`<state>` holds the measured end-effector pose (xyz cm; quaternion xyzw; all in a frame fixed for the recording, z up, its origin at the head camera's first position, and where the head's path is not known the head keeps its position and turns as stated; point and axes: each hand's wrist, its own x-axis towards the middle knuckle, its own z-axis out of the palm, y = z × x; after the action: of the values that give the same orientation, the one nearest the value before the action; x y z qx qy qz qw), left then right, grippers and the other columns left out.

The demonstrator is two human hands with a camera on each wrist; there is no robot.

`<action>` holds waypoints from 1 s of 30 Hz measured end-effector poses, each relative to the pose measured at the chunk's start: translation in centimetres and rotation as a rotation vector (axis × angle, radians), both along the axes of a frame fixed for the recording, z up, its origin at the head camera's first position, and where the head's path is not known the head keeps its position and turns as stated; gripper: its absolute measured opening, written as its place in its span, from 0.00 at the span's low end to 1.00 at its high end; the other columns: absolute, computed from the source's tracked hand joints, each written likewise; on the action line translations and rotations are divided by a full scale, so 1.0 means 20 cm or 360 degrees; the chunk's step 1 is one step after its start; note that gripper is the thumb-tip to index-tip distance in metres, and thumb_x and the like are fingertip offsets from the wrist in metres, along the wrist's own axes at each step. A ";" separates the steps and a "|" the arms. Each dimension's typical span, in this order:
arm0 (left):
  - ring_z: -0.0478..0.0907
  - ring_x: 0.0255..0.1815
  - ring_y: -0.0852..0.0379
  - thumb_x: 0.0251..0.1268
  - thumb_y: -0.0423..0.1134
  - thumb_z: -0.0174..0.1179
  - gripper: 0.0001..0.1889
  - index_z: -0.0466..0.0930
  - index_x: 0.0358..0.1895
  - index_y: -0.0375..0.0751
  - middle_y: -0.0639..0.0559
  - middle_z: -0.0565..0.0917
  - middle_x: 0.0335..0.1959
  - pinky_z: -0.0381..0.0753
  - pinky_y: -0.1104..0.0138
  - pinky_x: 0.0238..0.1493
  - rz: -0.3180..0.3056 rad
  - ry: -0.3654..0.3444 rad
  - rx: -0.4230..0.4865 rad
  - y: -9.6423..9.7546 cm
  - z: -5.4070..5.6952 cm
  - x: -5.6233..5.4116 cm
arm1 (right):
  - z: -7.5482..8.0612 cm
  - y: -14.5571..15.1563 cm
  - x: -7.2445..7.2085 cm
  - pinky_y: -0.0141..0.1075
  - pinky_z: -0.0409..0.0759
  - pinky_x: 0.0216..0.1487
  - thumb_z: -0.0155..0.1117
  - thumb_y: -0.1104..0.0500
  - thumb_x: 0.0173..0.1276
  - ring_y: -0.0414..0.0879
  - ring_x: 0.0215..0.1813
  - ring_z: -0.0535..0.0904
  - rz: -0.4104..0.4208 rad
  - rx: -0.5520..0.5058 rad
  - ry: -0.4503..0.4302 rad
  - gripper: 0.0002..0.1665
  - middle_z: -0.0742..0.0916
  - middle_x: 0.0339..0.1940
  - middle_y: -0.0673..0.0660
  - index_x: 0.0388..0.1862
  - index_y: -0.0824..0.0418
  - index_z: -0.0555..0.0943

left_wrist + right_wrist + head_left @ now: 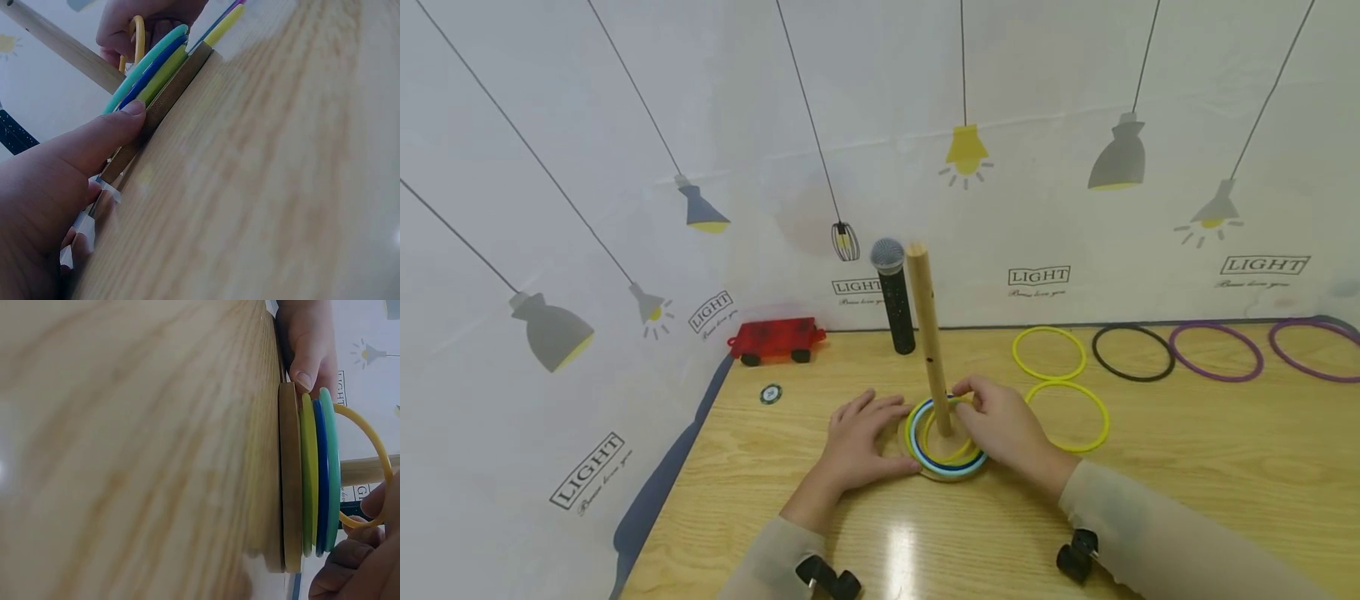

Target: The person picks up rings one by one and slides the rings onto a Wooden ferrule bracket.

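A wooden post [928,342] stands upright on a round wooden base [290,481]. Stacked around it on the base are a yellow-green ring [307,469], a dark blue ring [322,481] and a light blue ring [332,469]. My right hand [1003,425] pinches an orange-yellow ring [369,428] between thumb and fingers; this ring tilts up off the stack, with the post passing through it. On the other side, my left hand [861,442] rests with spread fingers, its thumb [119,131] and forefinger touching the edge of the base and the lowest ring.
Behind the post stands a black microphone [897,300]. A red toy cart [777,340] and a small round chip [771,394] lie at left. To the right lie two yellow rings [1107,417], a black ring [1133,380] and purple rings [1217,380], near the printed backdrop [880,100].
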<state>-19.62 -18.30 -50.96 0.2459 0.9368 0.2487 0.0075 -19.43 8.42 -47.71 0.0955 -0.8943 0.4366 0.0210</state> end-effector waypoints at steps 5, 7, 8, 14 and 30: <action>0.54 0.85 0.39 0.54 0.70 0.76 0.44 0.77 0.76 0.62 0.58 0.73 0.79 0.49 0.36 0.77 -0.0001 -0.0002 -0.0012 0.01 0.00 0.00 | 0.00 0.03 0.00 0.38 0.70 0.25 0.63 0.57 0.72 0.44 0.23 0.71 0.0025 0.0041 -0.0046 0.14 0.76 0.22 0.50 0.53 0.56 0.86; 0.54 0.85 0.40 0.54 0.70 0.75 0.44 0.77 0.76 0.62 0.59 0.72 0.79 0.49 0.36 0.77 0.0001 -0.0004 -0.0021 0.01 0.00 0.00 | 0.01 0.05 0.00 0.37 0.70 0.25 0.63 0.58 0.72 0.44 0.24 0.71 0.0044 0.0049 -0.0063 0.14 0.77 0.23 0.50 0.53 0.56 0.86; 0.54 0.85 0.40 0.54 0.70 0.75 0.44 0.77 0.76 0.62 0.59 0.72 0.79 0.49 0.37 0.77 0.0001 -0.0006 -0.0026 0.01 0.00 -0.01 | 0.01 0.06 0.01 0.37 0.71 0.26 0.63 0.58 0.72 0.44 0.24 0.72 0.0055 0.0045 -0.0074 0.14 0.78 0.24 0.50 0.54 0.56 0.86; 0.53 0.85 0.41 0.54 0.70 0.75 0.45 0.76 0.77 0.63 0.60 0.72 0.79 0.49 0.38 0.77 -0.0002 -0.0001 -0.0030 0.01 -0.01 -0.01 | 0.03 0.11 0.02 0.38 0.76 0.32 0.64 0.60 0.72 0.44 0.31 0.76 0.0115 0.0062 -0.0024 0.16 0.82 0.30 0.50 0.55 0.61 0.88; 0.54 0.85 0.40 0.54 0.68 0.77 0.45 0.77 0.76 0.62 0.59 0.72 0.79 0.47 0.37 0.78 -0.0010 0.0017 0.0019 0.00 -0.03 0.00 | 0.03 0.49 0.10 0.36 0.71 0.29 0.60 0.57 0.78 0.45 0.26 0.71 -0.0191 0.0014 0.0034 0.15 0.82 0.33 0.53 0.51 0.62 0.89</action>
<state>-19.71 -18.40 -51.53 0.2501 0.9346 0.2529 0.0016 -17.47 18.24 -47.11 0.0465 -0.9001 0.4296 0.0564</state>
